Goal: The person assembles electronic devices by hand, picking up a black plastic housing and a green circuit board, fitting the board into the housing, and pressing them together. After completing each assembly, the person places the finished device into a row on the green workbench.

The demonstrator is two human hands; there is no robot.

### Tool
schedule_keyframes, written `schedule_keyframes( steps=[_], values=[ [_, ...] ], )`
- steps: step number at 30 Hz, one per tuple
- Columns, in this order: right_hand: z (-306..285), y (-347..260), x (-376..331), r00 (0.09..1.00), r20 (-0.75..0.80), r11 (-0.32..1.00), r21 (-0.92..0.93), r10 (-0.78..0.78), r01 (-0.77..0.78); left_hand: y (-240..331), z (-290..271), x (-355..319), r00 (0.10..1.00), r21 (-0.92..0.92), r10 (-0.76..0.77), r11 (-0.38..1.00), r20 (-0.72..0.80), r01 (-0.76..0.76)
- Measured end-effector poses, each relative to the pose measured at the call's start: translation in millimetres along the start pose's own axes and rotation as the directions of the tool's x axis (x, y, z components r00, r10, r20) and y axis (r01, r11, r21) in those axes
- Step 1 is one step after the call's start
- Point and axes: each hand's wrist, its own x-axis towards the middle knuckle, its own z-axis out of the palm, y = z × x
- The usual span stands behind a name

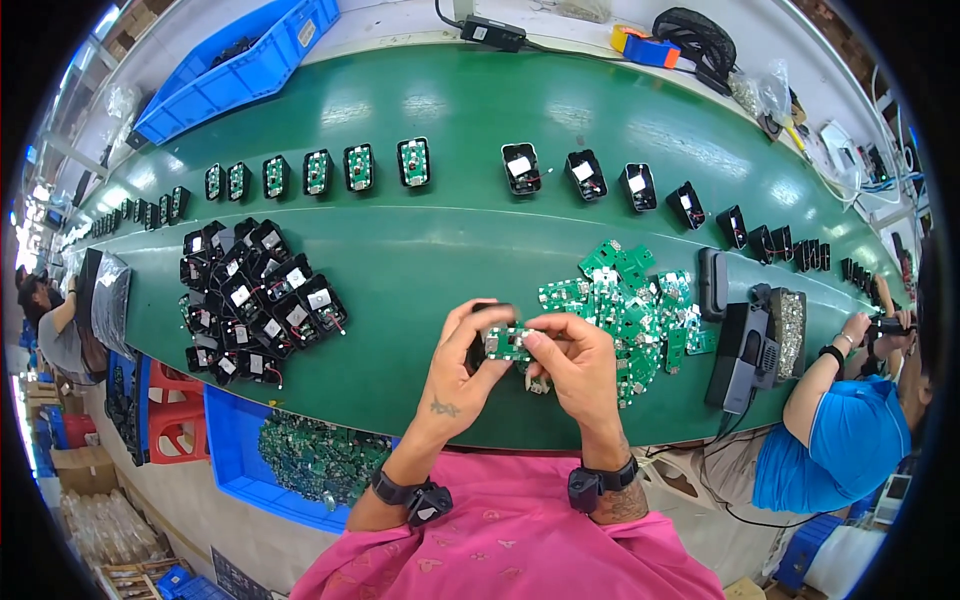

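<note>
Both hands meet over the green belt point(420, 260), and they hide much of what they hold. The left hand point(462, 365) is curled around a small black case point(478, 340); only its top edge and a bit of its side peek out, so its shape is hard to see. The right hand point(578, 365) pinches one small green circuit board point(508, 342) with thumb and fingers, and the board sits right on top of the case, between the two hands. Something small and pale hangs under the right hand, but it is too hidden to tell what it is. Each wrist wears one black band, so two bands in all. Just to the right of the right hand lies a loose heap of green boards point(630, 300), too many and too piled up to count. Past that heap stand a dark box point(745, 355) and a tray of tiny shiny parts point(788, 330). Well to the left of the left hand is a pile of black cases point(255, 300), also too many to count. Below that pile, a blue bin point(235, 455) holds more green boards and is partly cut off by the belt edge. Farther out, a long row of cases point(415, 162) runs across the belt; near the rim they get too tiny to count.
</note>
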Motion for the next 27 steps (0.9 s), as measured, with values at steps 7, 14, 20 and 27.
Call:
schedule_keyframes(
  steps=[7, 14, 20, 27],
  values=[
    [1.4, 5.0, -1.0, 0.996, -0.042, 0.988, -0.134, -0.082, 0.076, 6.6, 1.1, -0.3, 0.985, -0.375, -0.156, 0.911, 0.074, 0.172],
    [0.8, 12.3, 0.9, 0.961, -0.049, 0.908, -0.343, -0.273, 0.24, 18.2, -2.3, -1.4, 0.943, -0.406, -0.29, 0.851, 0.163, 0.332],
    [1.9, -2.7, 1.3, 0.916, 0.054, 0.805, -0.46, -0.397, 0.376, 20.4, -1.3, -0.9, 0.926, -0.457, -0.332, 0.806, 0.179, 0.377],
    [3.6, 5.8, 8.1, 0.93, 0.079, 0.842, -0.401, -0.36, 0.36, 21.8, 5.6, -3.3, 0.95, -0.457, -0.281, 0.833, 0.137, 0.312]
  ],
)
